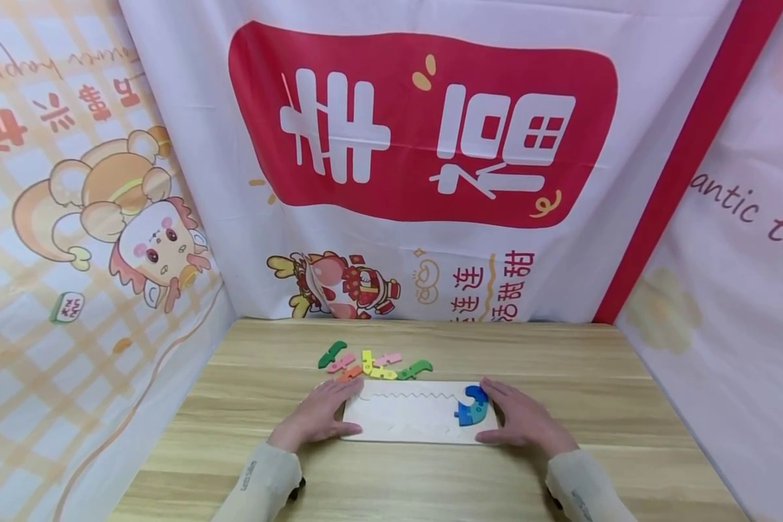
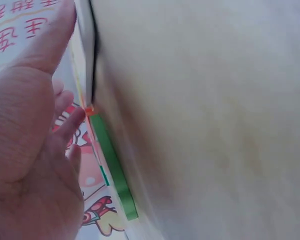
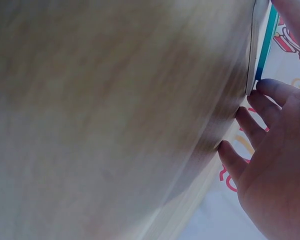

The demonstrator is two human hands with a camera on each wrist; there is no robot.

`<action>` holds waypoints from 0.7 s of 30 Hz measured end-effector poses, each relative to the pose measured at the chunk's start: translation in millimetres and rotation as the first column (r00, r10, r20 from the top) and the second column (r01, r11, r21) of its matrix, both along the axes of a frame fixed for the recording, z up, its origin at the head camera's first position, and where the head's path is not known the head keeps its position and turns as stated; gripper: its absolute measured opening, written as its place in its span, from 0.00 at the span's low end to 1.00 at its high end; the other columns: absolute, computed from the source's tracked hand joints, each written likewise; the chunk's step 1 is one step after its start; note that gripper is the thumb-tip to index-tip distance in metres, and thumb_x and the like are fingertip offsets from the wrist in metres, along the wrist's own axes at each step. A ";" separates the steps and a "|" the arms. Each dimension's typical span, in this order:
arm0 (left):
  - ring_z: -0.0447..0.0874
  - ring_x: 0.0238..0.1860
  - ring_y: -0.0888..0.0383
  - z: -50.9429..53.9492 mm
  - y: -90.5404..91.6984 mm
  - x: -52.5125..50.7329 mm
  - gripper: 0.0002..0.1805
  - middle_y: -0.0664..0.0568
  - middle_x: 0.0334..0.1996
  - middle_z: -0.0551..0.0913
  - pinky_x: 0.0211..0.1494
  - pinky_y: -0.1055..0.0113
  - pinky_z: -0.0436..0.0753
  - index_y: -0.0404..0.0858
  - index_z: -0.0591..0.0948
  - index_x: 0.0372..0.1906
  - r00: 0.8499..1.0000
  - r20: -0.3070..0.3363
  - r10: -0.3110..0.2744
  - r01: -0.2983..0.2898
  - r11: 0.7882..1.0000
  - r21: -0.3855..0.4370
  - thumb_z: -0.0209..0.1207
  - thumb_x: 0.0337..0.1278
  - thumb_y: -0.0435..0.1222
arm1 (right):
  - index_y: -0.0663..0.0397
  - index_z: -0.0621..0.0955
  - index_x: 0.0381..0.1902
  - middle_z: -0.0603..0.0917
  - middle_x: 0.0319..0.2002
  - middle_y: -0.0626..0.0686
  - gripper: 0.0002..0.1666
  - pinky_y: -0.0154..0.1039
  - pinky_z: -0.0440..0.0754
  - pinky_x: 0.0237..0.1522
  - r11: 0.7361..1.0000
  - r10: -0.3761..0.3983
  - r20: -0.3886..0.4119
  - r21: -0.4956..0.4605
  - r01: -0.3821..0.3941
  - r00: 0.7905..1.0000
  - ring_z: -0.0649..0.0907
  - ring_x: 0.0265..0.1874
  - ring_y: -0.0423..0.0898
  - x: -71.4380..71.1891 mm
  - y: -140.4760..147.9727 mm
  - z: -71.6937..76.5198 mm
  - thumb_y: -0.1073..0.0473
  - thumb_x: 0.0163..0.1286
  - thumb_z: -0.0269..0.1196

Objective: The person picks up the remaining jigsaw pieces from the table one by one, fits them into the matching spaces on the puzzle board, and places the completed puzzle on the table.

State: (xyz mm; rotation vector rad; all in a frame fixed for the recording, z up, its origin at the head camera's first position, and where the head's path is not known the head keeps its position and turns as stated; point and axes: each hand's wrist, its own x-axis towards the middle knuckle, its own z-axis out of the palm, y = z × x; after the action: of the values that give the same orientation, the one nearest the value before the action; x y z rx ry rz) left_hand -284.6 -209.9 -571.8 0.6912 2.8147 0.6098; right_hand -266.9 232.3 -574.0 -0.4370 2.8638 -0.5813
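Observation:
A pale puzzle board (image 1: pixel 404 424) lies on the table, with zigzag cut lines along its upper part. Blue puzzle pieces (image 1: pixel 476 409) sit in its right end. My left hand (image 1: pixel 322 413) grips the left end, thumb at the near corner and fingers at the far one. At the opposite end my right hand (image 1: pixel 525 417) holds the board the same way, beside the blue pieces. From the left wrist, the board's edge (image 2: pixel 88 60) shows near the thumb, with a green piece (image 2: pixel 112 170) beyond. In the right wrist view the fingertips touch the board's corner.
Loose puzzle pieces lie just behind the board: a dark green one (image 1: pixel 332 354), an orange one (image 1: pixel 350 373), a yellow one (image 1: pixel 383 374), a lighter green one (image 1: pixel 415 369), and pink ones. Printed cloth (image 1: pixel 424 283) hangs along the wooden table's (image 1: pixel 404 482) back and sides.

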 end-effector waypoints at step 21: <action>0.64 0.76 0.35 2.1 -48.5 -16.6 0.55 0.39 0.76 0.68 0.76 0.35 0.65 0.49 0.59 0.82 0.964 0.016 0.267 -0.267 0.957 0.111 0.77 0.52 0.48 | 0.45 0.64 0.81 0.63 0.81 0.52 0.68 0.66 0.63 0.76 1.000 -0.018 0.024 -0.001 0.018 1.000 0.63 0.79 0.60 0.8 -1.8 1.9 0.22 0.49 0.74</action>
State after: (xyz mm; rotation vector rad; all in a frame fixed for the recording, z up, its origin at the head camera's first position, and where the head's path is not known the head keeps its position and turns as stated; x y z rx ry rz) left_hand -301.2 -258.4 -569.6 0.3274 2.9146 0.8177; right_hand -266.1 230.6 -572.1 -0.4024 2.8470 -0.5875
